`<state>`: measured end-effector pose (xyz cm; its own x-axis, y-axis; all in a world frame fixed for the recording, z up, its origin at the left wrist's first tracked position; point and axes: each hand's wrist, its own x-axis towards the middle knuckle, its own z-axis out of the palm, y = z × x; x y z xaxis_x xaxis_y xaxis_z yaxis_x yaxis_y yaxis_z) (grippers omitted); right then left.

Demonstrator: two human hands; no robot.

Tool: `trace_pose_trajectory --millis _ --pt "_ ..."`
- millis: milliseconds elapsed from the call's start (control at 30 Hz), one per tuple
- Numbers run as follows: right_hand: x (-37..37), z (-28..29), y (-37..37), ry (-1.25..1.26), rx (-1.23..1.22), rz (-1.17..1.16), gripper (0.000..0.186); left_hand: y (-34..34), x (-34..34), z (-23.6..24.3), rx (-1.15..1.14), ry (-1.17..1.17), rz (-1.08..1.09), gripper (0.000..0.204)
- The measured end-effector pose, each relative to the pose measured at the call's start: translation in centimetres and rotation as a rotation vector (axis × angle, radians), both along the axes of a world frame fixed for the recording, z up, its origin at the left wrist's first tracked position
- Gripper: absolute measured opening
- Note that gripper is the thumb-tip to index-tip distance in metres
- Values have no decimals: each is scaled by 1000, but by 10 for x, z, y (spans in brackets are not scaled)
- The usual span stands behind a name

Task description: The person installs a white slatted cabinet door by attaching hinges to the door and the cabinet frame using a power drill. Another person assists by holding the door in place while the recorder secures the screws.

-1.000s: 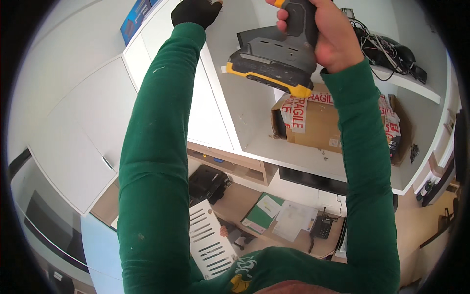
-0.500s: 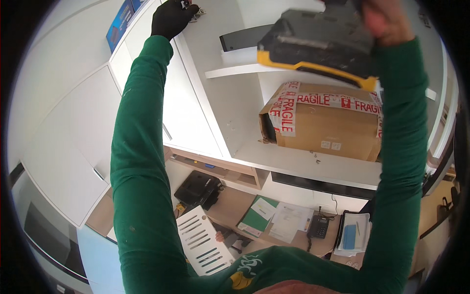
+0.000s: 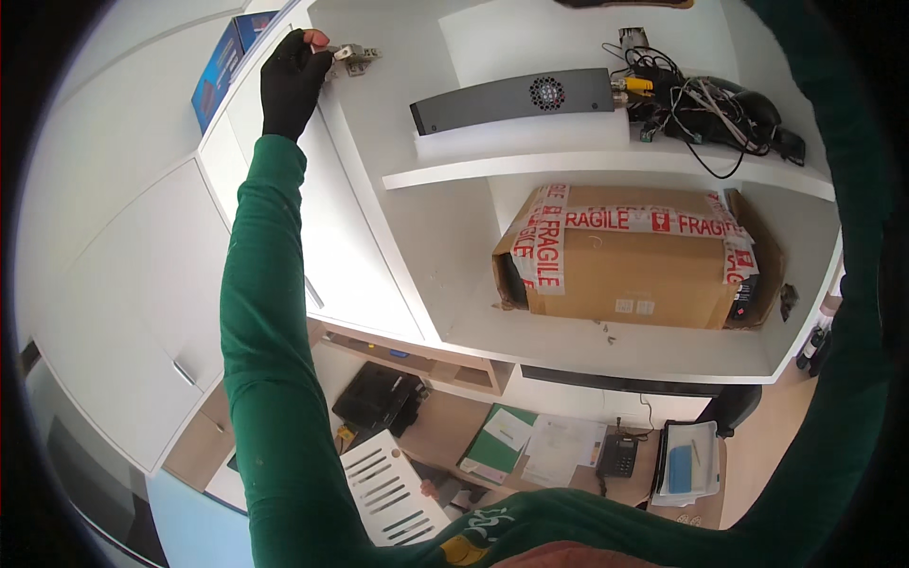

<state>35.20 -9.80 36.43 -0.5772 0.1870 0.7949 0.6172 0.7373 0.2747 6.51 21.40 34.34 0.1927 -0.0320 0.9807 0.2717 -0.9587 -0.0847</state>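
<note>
My left hand, in a black glove with bare fingertips, is raised to the upper edge of the white cabinet. Its fingers are closed in a pinch on a metal cabinet hinge fixed to the side wall. My right arm reaches up along the right side, and the hand itself is beyond the top edge. A dark strip with a yellow rim, the base of a power tool, just shows at the top.
A shelf carries a grey electronic box and tangled cables. Below sits a taped cardboard box. Further down are a printer, a desk phone, papers, and another person's hand at a slotted white panel.
The power tool has risen almost out of view with my right hand, uncovering the electronic box and cables. My left hand appears lower and further left, still by the hinge.
</note>
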Motion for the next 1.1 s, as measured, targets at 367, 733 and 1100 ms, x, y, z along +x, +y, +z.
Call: trace_pose_trajectory --millis 367,733,1100 --pt "25 13 109 -201 180 -126 43 -17 -4 8 -234 70 -162 16" --pt "54 33 193 -178 -60 -22 42 -12 16 23 68 208 94 39" --pt "42 35 221 -164 8 74 46 -21 8 28 -26 384 293 47"
